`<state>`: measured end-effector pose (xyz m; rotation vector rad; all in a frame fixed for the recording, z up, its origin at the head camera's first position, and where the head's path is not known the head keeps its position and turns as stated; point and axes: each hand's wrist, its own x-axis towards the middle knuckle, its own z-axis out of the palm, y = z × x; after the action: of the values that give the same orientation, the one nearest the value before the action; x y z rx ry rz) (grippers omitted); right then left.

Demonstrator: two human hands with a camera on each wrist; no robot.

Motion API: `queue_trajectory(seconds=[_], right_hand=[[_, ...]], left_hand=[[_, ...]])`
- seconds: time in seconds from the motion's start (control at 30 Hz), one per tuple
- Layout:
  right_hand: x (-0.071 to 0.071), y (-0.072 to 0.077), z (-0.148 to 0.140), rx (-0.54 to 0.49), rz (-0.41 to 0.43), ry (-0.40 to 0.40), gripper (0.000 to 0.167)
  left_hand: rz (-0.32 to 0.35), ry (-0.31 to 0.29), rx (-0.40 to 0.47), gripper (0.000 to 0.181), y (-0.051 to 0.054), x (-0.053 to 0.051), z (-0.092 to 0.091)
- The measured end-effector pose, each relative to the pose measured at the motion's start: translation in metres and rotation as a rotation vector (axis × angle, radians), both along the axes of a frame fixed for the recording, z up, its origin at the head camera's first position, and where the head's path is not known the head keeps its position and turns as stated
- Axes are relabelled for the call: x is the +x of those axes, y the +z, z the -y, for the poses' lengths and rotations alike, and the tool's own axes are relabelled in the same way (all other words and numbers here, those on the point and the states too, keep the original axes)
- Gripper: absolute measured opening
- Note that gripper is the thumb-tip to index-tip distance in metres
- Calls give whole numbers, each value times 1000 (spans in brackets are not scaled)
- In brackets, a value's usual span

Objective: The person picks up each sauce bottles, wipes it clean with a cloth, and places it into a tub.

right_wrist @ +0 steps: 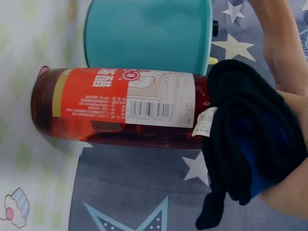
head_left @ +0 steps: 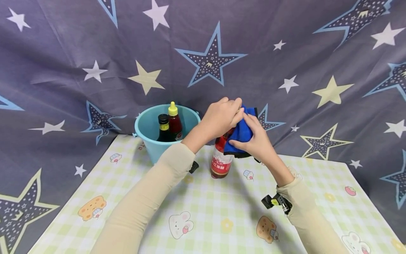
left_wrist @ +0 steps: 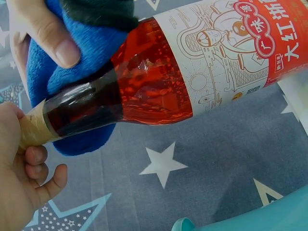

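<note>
A glass bottle of red vinegar (head_left: 221,158) with a red and white label stands on the table. My left hand (head_left: 222,116) pinches its capped top, and the left wrist view shows the tan cap (left_wrist: 36,127) between thumb and fingers. Against the bottle's neck and shoulder my right hand (head_left: 255,139) holds a folded blue cloth (head_left: 242,134) with dark edging. In the left wrist view the cloth (left_wrist: 91,48) wraps partly round the neck, the right thumb lying on it. The right wrist view shows the cloth's dark folded edge (right_wrist: 255,139) and a small white tag.
Left of the bottle stands a teal bucket (head_left: 155,148). Inside it are a dark bottle with a black cap (head_left: 163,127) and a red bottle with a yellow nozzle top (head_left: 175,121). A star-patterned curtain (head_left: 203,42) hangs behind the checked tablecloth (head_left: 203,218).
</note>
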<state>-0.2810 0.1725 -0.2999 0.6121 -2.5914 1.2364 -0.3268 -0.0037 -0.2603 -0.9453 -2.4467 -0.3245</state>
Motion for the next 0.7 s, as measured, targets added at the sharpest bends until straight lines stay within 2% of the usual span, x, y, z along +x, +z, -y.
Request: queue_trajectory(seconds=[0.3,0.7], right_hand=[[-1,-1,0,92,1,2,91],[2,-12,-6,236,-9,28,93]], left_hand=[[-18,9,6,28,1,0,1],[13,3,8,29,0,1,-1]])
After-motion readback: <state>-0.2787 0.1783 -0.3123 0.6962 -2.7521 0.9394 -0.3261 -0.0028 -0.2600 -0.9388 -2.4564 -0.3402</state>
